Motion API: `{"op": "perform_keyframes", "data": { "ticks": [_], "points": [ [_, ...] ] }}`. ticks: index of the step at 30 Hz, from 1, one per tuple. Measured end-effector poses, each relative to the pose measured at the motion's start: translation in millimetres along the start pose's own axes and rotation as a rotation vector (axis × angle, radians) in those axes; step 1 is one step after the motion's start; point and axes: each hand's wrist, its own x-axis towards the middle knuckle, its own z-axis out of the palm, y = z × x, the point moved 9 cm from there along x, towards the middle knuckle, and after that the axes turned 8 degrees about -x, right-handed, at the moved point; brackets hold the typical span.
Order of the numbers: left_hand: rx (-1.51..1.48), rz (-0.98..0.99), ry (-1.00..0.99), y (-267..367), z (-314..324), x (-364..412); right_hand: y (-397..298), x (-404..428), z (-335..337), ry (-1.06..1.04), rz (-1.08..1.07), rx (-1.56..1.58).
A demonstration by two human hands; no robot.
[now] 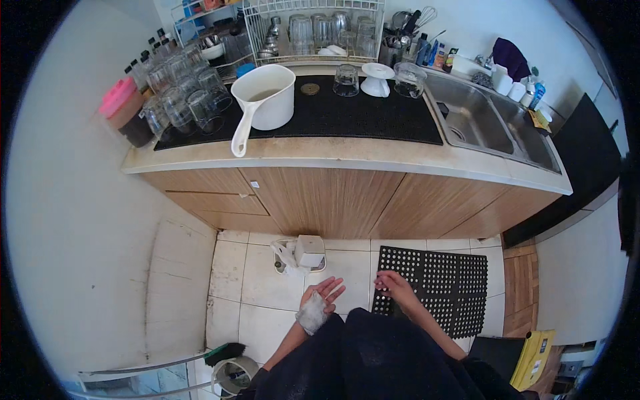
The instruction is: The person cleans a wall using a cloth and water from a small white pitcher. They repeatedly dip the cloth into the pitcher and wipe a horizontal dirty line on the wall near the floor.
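My left hand [324, 295] is held low in front of me, fingers spread, with a whitish translucent wad [312, 314] at its palm and wrist; whether the wad is gripped or just rests there is unclear. My right hand [391, 286] hovers over the edge of a black perforated rubber mat [432, 290], its fingers curled; whether they hold anything small cannot be made out. On the counter beyond, a white long-handled plastic dipper [272, 107] with some liquid inside stands on a black mat [325, 117].
Upturned glasses [180, 100] crowd the counter's left end, and a double steel sink [470, 117] is at its right. A tray with a white box [310, 251] sits on the floor by the cabinets. A pail [235, 375] and a green brush [225, 354] are at lower left.
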Motion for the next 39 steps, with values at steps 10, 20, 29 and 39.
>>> {"op": "perform_keyframes", "data": {
  "ticks": [10, 20, 29, 39],
  "points": [
    [-0.211, 0.021, 0.258, -21, -39, -96, -31, -30, 67, -0.247, -0.115, -0.058],
    [-0.031, -0.224, 0.181, -70, 40, -22, -1, -85, -7, -0.042, -0.068, 0.030],
    [-0.038, -0.320, 0.135, -117, 97, 42, -29, -72, -52, 0.015, -0.182, -0.043],
    [0.089, -0.295, 0.234, -73, 103, -24, -39, -65, -11, 0.086, -0.151, 0.130]
  ]
}}
